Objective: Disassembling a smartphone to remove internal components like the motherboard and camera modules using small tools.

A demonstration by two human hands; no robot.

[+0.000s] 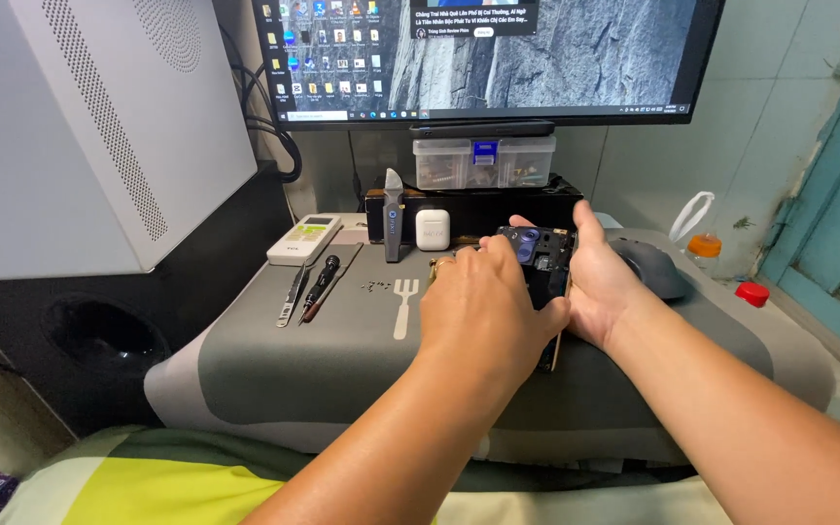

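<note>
Foremost, by size:

- Monitor [498, 58], lit, at the back of the table [274, 379].
- White computer case [80, 126], far left, vent holes facing in.
- Grey work mat [342, 360] over the table top, carrying all below.
- Clear parts box [483, 162] with a blue latch, under the monitor.
- Right hand [600, 282]: wrapped around the opened phone [540, 249] from behind and the right, thumb up along its edge; phone held tilted just above the mat, right of centre, camera lenses uppermost.
- Left hand [483, 306]: laid over the phone's lower half, fingers curled down onto it; whether pinching anything cannot be told, fingertips hidden.
- Mouse [648, 267], just beyond the right hand.
- White handset [303, 238] and white earbud case [432, 229], back left.
- Screwdriver [321, 287] and tweezers [294, 292], side by side, untouched, left of the hands.
- Small screws [378, 286], loose on the mat near the tools.

Step judged: bare-finger work on the phone's exposed interior. Likely need: steady right-hand cradle, light left-hand touch, tools kept in reach.
</note>
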